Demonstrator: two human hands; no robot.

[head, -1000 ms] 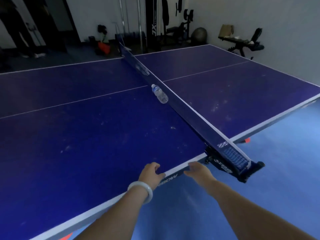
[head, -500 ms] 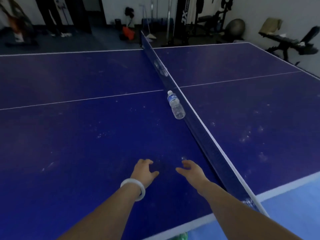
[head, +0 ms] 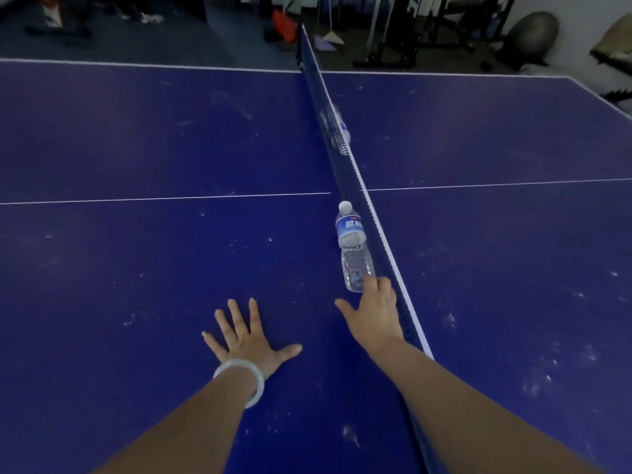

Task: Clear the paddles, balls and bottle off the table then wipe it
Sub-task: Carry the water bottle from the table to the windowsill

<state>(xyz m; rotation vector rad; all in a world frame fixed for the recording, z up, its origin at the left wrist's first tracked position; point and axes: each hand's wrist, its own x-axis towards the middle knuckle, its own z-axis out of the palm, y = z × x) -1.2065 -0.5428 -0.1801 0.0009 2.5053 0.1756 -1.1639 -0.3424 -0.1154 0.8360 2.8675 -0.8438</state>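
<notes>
A clear plastic water bottle (head: 352, 246) with a blue label and white cap lies on its side on the blue table-tennis table (head: 136, 261), right against the net (head: 345, 165). My right hand (head: 374, 313) stretches forward with straight fingers, the fingertips touching the bottle's base. My left hand (head: 248, 336), with a pale bangle on the wrist, lies flat on the table with its fingers spread. A second bottle-like thing (head: 343, 126) shows dimly behind the net on the far half. No paddles or balls are in view.
White dust specks mark the table on both sides of the net. Beyond the far edge stand gym racks (head: 410, 29), a grey exercise ball (head: 531, 32), a red object (head: 284, 23) and a broom (head: 330, 35) on the floor.
I have leaned in over the table from its near edge. My left hand went flat on the surface, and my right hand reached forward up to the bottle's base.
</notes>
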